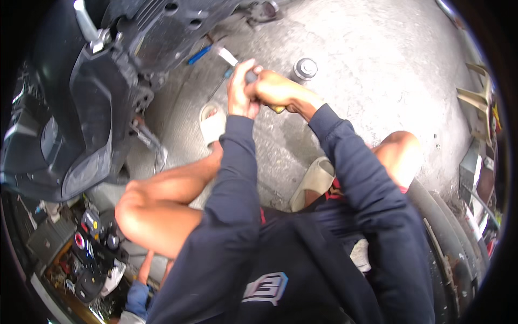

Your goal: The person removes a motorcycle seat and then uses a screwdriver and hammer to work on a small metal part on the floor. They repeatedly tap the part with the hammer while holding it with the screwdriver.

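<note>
The left hand (pixel 241 93) is curled around a grey piece (pixel 251 76), and the right hand (pixel 274 89) is closed against it in a fist—a yellow piece (pixel 279 109) peeks out below. Whether these are 1 part or 2, I cannot tell. Both are held above the concrete floor (pixel 377 86), between its far edge and the 2 cream sandals (pixel 212 125).

The step in hand looks like a 2-handed grip or twist; the next move would call for a steady left hand while the right works.

Toward the floor's left edge, near dark vehicle bodywork (pixel 81 124), lie a blue-handled tool (pixel 199 55) and a thin rod (pixel 218 85). A metal canister (pixel 304 70) stands just beyond the right hand.

The dark sweatshirt (pixel 302 243) bears 1 pale stylised print; I can read no label on the canister.
</note>
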{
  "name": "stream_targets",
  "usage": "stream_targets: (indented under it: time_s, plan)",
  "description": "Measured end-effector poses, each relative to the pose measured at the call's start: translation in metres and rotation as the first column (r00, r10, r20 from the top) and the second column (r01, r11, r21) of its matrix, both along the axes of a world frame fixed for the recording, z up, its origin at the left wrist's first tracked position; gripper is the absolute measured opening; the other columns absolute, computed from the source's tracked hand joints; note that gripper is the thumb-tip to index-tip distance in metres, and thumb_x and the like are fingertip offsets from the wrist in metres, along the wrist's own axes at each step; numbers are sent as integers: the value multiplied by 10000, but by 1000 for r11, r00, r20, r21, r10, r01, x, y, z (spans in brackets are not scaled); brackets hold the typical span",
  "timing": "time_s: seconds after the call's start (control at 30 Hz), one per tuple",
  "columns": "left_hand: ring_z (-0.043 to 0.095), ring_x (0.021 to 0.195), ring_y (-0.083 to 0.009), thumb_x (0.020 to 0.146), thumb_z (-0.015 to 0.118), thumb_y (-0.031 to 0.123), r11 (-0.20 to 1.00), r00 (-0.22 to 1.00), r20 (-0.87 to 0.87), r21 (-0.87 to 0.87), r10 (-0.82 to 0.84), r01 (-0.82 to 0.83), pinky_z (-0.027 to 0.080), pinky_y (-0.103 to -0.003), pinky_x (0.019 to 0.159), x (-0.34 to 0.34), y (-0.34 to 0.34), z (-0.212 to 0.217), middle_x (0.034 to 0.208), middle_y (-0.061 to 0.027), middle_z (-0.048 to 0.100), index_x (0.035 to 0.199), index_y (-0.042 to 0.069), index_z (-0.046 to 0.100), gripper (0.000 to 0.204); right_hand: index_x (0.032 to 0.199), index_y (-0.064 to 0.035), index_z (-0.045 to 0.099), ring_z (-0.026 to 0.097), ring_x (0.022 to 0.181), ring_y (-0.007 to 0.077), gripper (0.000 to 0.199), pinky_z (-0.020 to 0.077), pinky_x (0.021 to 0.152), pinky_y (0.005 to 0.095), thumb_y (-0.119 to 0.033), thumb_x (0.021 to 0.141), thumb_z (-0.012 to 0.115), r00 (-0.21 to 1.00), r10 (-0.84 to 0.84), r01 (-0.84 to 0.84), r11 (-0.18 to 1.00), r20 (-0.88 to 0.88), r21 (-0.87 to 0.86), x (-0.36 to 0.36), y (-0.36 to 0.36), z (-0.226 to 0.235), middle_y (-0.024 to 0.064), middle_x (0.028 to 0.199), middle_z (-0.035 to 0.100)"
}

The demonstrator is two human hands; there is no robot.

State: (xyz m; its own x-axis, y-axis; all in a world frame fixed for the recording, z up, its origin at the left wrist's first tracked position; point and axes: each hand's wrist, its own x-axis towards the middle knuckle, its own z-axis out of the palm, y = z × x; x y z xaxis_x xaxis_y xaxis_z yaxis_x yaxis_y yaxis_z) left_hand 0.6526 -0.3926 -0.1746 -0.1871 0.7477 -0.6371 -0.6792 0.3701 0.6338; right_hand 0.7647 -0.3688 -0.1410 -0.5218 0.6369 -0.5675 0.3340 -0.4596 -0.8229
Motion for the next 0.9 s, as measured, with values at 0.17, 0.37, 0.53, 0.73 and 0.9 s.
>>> stream_targets:
  time_s: [0.17,0.37,0.53,0.73,0.9]
  plan:
    - [403,379,-93,865,785,332,905,745,-526,-334,-410,262,291,-311,338,-33,-10,29,592,-19,535,952,-58,644,424,920,-26,588,560,605,132,136,462,501,285,-156,960,586,620,-557,13,712,-553,-702,-24,-49,-48,59,770,585]
    - [616,725,-148,891,759,295,945,885,-335,-176,-322,277,520,-313,648,-27,-9,18,886,-73,643,1032,8,641,341,944,7,614,566,627,156,195,487,524,321,-186,923,602,899,-269,69,867,-346,-494,-18,-28,-35,68,807,602]
    - [618,933,-217,936,677,279,925,883,469,334,1,-178,498,-457,964,20,1,-27,858,-7,581,901,132,546,200,945,134,692,746,894,407,416,592,722,452,-261,851,599,933,192,-313,851,304,422,6,19,-11,343,934,707]
    - [625,747,-162,885,776,311,945,923,-275,-259,-271,200,554,-324,701,-14,-7,25,886,-85,656,984,23,650,330,977,-5,626,616,673,164,261,495,495,328,-247,882,629,915,-232,67,894,-330,-443,-6,-24,-25,62,801,623]
    - [543,431,-146,838,800,387,755,481,-583,-540,-655,373,425,-347,393,-21,-60,39,609,-74,617,926,-67,700,474,901,-61,601,554,611,174,126,469,525,324,-183,926,589,587,-737,-36,389,-335,-920,-19,-114,-40,38,773,583]
